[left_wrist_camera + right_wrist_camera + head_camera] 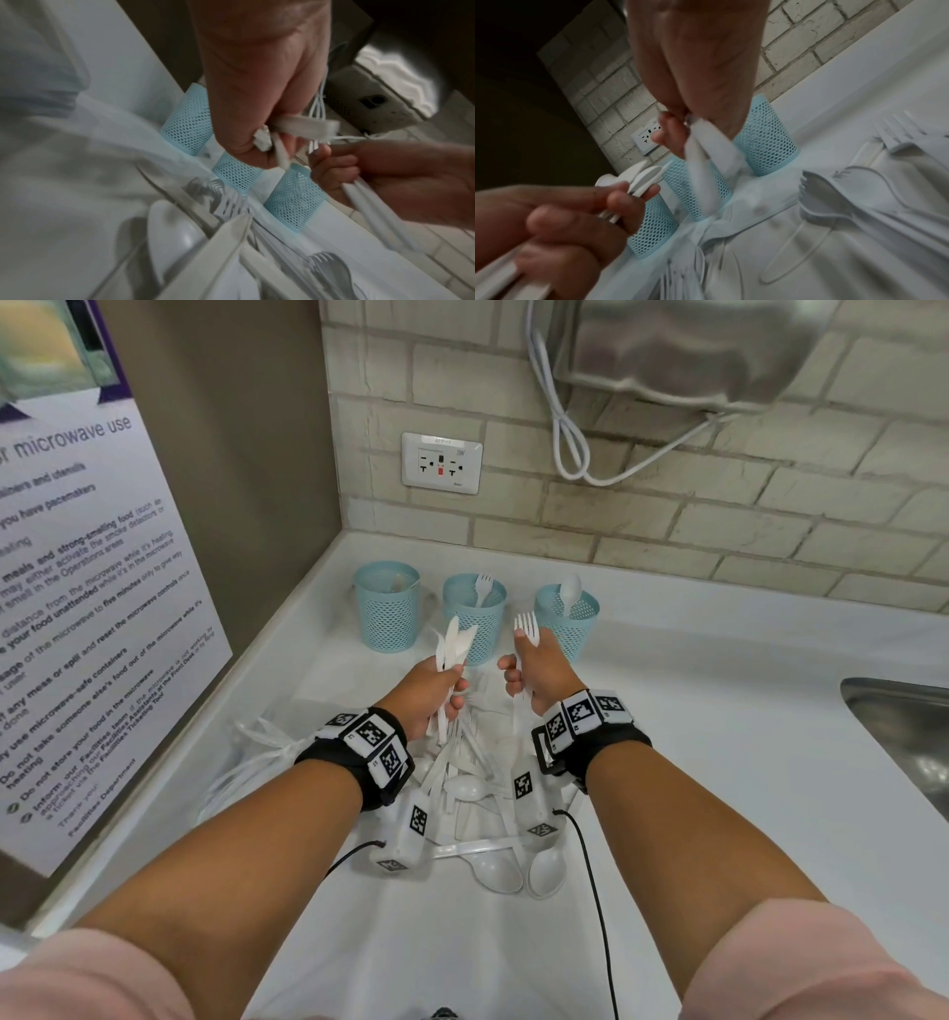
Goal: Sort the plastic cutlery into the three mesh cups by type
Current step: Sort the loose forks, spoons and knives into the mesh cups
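My left hand (431,683) is clenched round a bunch of knives (453,643), blades up, and my right hand (536,672) grips forks (527,625), tines up; I hold them upright, I judge, so each bunch drops handle-first. Three mesh cups stand in a row at twelve o'clock: the left cup (387,608) seems meant for knives, the middle cup (475,616) holds a fork, the right cup (570,618) a spoon. The unsorted pile (477,793) lies at six o'clock, under my wrists.

wall outlet (441,463) on brick backsplash | microwave-use poster (77,588) left | steel sink (909,737) right | white counter (719,711)
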Demonstrator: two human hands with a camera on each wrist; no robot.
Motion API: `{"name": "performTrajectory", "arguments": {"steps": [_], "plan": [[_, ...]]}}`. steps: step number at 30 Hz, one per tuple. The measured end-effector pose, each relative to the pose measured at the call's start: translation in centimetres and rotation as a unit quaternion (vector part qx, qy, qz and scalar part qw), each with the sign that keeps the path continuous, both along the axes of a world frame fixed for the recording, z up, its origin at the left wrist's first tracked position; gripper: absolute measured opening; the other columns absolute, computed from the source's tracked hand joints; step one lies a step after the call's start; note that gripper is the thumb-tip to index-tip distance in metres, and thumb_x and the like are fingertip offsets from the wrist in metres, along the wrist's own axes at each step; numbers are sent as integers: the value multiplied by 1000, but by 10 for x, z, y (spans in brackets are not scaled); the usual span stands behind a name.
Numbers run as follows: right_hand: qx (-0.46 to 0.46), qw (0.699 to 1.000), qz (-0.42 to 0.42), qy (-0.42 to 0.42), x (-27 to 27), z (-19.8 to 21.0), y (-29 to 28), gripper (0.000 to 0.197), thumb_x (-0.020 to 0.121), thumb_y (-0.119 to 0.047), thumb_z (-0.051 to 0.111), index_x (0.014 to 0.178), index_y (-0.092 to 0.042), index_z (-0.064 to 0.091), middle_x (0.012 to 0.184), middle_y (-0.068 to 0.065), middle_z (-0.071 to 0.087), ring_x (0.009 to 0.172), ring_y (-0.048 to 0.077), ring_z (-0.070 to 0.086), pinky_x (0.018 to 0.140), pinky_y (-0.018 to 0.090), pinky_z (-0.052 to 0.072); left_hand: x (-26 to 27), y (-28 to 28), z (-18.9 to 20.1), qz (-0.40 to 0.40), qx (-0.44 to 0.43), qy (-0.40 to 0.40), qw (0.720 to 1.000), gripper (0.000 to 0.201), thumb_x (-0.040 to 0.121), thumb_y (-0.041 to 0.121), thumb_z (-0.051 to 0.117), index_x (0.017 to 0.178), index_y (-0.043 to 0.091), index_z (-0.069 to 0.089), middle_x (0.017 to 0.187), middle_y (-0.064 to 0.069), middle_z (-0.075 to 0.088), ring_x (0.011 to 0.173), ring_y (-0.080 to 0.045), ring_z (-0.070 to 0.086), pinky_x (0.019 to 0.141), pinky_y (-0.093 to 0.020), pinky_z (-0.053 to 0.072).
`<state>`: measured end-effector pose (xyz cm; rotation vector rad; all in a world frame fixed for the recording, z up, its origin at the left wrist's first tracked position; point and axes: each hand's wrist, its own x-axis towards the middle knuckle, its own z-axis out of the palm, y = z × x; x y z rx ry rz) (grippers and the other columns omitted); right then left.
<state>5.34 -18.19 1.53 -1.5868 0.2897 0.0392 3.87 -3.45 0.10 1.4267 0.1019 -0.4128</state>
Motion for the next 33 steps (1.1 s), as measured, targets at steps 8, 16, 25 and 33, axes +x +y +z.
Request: {"name": "performTrajectory", "arguments": {"steps": [8, 16, 25, 33], "plan": [[-41, 999, 11, 27, -2, -1, -4, 48, 79, -59, 62, 89, -13, 50, 51, -4, 35, 43, 10, 32, 48, 24, 28, 1, -6, 6, -4, 11, 14, 1000, 57, 95, 60, 14, 100, 17, 52, 62, 3, 38, 37, -5, 25, 36, -14, 22], [-51, 998, 25, 21, -6, 3, 2, 43, 72, -48, 75, 67, -17, 46, 57, 1, 35, 40, 11, 30, 42, 26, 27, 0, -9, 2, -23, 105, -31, 994, 46, 100, 46, 25, 118, 11, 49, 75, 2, 40, 56, -9, 33, 50, -22, 30], [-116, 992, 31, 23, -12, 10, 5, 28, 85, -35, 67, 68, -17, 54, 53, 3, 41, 41, 14, 36, 41, 21, 29, -4, -13, 5, -47, 96, -80, 991, 32, 98, 40, 40, 112, 14, 51, 76, 2, 45, 64, -9, 43, 58, -21, 38], [-117, 992, 32, 22, -10, 10, 5, 34, 82, -39, 68, 66, -16, 51, 56, 4, 43, 42, 14, 40, 38, 19, 31, -2, -14, 2, -55, 62, -75, 994, 36, 97, 34, 47, 124, 10, 51, 76, 6, 49, 70, -8, 49, 70, -24, 43]]}}
